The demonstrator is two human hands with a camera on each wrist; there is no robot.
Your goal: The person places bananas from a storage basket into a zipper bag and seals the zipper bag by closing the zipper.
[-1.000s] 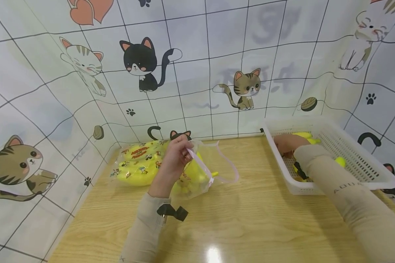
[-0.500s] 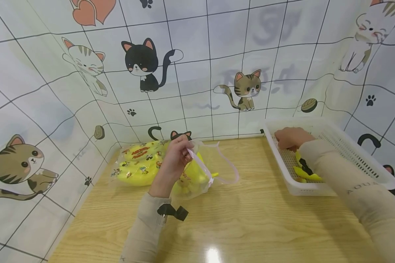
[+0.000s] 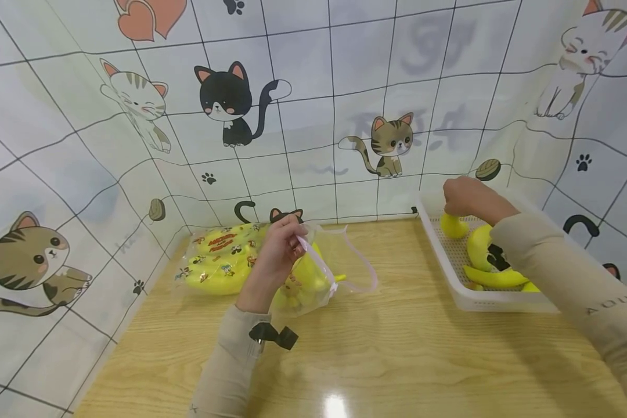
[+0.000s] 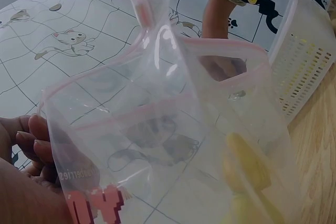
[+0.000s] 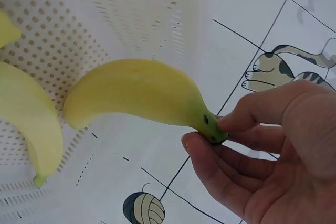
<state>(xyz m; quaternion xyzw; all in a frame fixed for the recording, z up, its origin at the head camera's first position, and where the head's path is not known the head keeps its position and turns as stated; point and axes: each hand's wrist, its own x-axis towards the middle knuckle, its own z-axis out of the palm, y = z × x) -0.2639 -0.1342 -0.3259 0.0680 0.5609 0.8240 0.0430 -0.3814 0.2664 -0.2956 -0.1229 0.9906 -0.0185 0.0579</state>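
Observation:
My left hand [image 3: 279,249] pinches the pink-edged rim of a clear zip bag [image 3: 313,290], whose mouth gapes to the right. Yellow items lie inside the bag, one of them a yellow fruit [image 4: 247,163] in the left wrist view. Over the white perforated basket [image 3: 480,304], my right hand [image 3: 467,196] pinches a banana [image 5: 139,85] by its green stem, between thumb and fingers. The banana hangs curved in the right wrist view. Below it in the basket lie another banana [image 3: 496,278] and a rounder yellow thing [image 3: 478,247], partly hidden by the sleeve.
A printed clear bag [image 3: 219,258] filled with yellow items lies left of my left hand, against the cat-patterned wall covering [image 3: 313,133]. The wooden table [image 3: 386,348] stretches in front of the bags and basket.
My right hand has risen from low inside the basket, lifting a banana by its stem. My left hand stays where it was on the zip bag.

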